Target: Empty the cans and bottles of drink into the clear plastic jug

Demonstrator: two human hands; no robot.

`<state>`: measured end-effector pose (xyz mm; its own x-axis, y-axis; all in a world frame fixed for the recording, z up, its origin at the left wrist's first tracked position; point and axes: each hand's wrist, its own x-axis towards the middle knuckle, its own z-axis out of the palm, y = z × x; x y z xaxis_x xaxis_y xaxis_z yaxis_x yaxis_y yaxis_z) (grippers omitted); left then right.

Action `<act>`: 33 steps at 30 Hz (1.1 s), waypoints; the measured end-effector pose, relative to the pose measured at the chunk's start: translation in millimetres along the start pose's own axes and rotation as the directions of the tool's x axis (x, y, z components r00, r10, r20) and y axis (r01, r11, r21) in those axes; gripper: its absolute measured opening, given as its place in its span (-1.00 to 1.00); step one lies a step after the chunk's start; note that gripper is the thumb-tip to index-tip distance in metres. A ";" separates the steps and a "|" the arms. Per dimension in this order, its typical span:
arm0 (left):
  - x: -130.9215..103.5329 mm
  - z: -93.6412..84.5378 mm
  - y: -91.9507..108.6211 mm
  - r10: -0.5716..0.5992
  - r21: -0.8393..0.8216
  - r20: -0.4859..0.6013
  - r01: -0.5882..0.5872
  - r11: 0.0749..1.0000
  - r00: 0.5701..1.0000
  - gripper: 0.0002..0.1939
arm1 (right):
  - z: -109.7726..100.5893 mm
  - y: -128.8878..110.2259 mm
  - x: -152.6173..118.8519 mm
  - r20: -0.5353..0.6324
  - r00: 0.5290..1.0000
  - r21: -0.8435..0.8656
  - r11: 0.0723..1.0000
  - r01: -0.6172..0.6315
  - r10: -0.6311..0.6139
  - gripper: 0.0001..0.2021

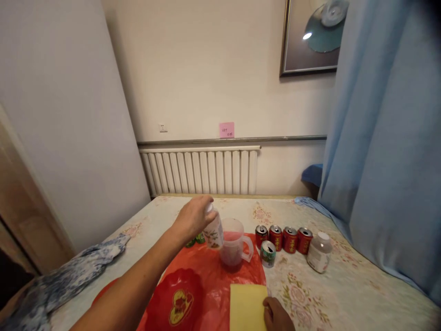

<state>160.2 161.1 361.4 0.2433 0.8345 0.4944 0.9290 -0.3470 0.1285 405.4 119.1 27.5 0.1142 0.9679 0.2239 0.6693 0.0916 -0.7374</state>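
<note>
My left hand (196,216) is closed around the top of a white bottle (214,233) with a plant print, holding it tilted just left of a translucent plastic jug (232,246). Whether the bottle touches the jug I cannot tell. The jug stands upright on a red plastic sheet (215,285), its handle to the right. At the bottom, my right hand (278,315) is closed on the right edge of a flat yellow rectangular piece (247,305). A red scalloped plate (196,287) with a gold heart lies below my left forearm. Green cans (200,237) are partly hidden behind that arm.
Several red drink cans (290,240) stand in a row right of the jug, with a teal can (268,254) in front. A clear bottle with a white cap (319,253) stands beside them. A blue curtain (382,151) hangs at right; blue-and-white cloth (72,280) lies at left.
</note>
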 end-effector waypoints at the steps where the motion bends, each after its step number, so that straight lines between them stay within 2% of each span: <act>1: -13.3 1.8 1.6 -0.012 -0.027 0.024 0.012 1.000 1.000 -0.71 | -1.0 -3.1 3.1 0.004 1.000 -0.004 1.000 -0.005 0.005 -0.85; 4: -50.9 13.4 8.4 -0.023 -0.105 0.090 0.033 0.994 0.996 -0.79 | -6.5 -26.4 9.1 0.013 1.000 0.036 0.999 0.023 -0.023 -0.83; 7: -83.0 32.0 17.8 -0.044 -0.202 0.118 0.068 0.977 0.992 -0.75 | -12.8 -65.3 3.4 0.075 0.990 0.249 0.964 0.097 -0.119 -0.38; 8: -92.2 38.9 21.1 -0.062 -0.237 0.124 0.090 0.967 0.990 -0.72 | -14.2 -78.1 -1.2 0.096 0.978 0.317 0.937 0.148 -0.186 -0.28; 10: -108.2 52.6 28.1 -0.094 -0.296 0.129 0.129 0.947 0.987 -0.67 | -14.8 -98.4 -12.4 0.136 0.951 0.399 0.894 0.204 -0.278 -0.19; 12: -121.3 64.6 35.6 -0.120 -0.330 0.130 0.157 0.931 0.984 -0.66 | -12.2 -109.5 -23.7 0.173 0.946 0.432 0.884 0.176 -0.273 -0.19; 16: -138.7 79.1 49.9 -0.183 -0.358 0.143 0.224 0.906 0.973 -0.66 | -0.7 -111.5 -39.9 0.243 0.946 0.467 0.880 0.079 -0.214 -0.25; 20: -150.0 84.4 50.9 -0.226 -0.443 0.180 0.284 0.850 0.957 -0.58 | 4.8 -108.6 -45.3 0.229 0.957 0.513 0.858 0.038 -0.179 -0.26; 23: -164.1 93.0 40.2 -0.247 -0.572 0.252 0.350 0.742 0.936 -0.26 | -0.1 -109.6 -43.9 0.219 0.966 0.604 0.796 -0.025 -0.135 -0.25; 25: -177.4 104.7 32.4 -0.259 -0.631 0.352 0.432 0.644 0.899 -0.02 | -4.6 -111.1 -42.5 0.233 0.967 0.672 0.736 -0.083 -0.103 -0.26; 27: -191.6 119.6 28.2 -0.260 -0.656 0.439 0.504 0.561 0.860 0.11 | -7.0 -112.8 -42.7 0.265 0.961 0.730 0.668 -0.143 -0.083 -0.29; 29: -203.8 134.1 29.0 -0.216 -0.702 0.470 0.511 0.497 0.856 0.11 | -6.4 -114.6 -44.9 0.302 0.950 0.766 0.613 -0.193 -0.079 -0.33; 31: -212.3 144.5 33.4 -0.188 -0.751 0.445 0.480 0.454 0.875 -0.02 | -4.4 -116.1 -47.8 0.323 0.941 0.784 0.585 -0.206 -0.101 -0.36; 33: -217.6 149.9 38.2 -0.228 -0.758 0.413 0.471 0.452 0.882 -0.18 | -4.4 -116.8 -49.2 0.341 0.931 0.786 0.583 -0.206 -0.130 -0.36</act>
<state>184.5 30.5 129.9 0.1183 0.9916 0.0521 0.3229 -0.0880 0.9423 324.9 59.8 105.4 -0.2310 0.9690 0.0874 -0.2107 0.0378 -0.9768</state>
